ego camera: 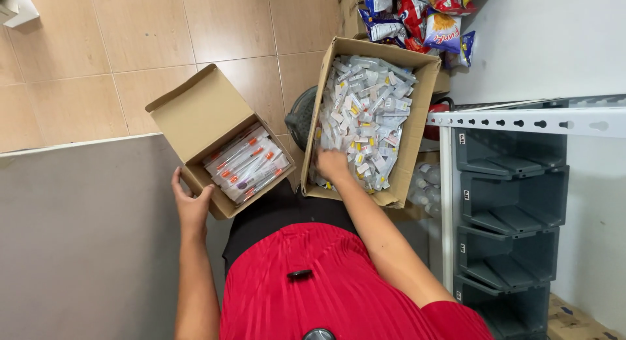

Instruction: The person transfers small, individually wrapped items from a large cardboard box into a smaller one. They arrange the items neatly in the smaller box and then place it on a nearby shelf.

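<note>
Head view, looking straight down, shows a person in a red pleated garment working between two open boxes. The left hand [190, 206] grips the near corner of a small brown cardboard box [202, 115] with its flap raised, fingers curled around the edge and thumb on the side wall. Inside that small box lies a tidy single row of long clear-wrapped packets with orange and purple tips [246, 164]; they cover only the lower part of the box, and bare cardboard shows above them, so I judge it partly filled with room left.

The right hand [332, 165] is sunk into a large brown cardboard carton [417, 112], just beside the small box, which is heaped almost to the brim with loose small sealed plastic packets bearing yellow and grey marks [365, 112]. The fingers are buried among the packets, so whether they have closed on one I cannot tell. The big carton looks nearly full, so most of its contents appear unsorted.

To the right stands a white slotted metal shelf frame [521, 121] holding a column of grey plastic bins [508, 203], which look unfilled from here. Colourful snack bags [424, 17] sit beyond the carton on the tan tiled floor [130, 40].
</note>
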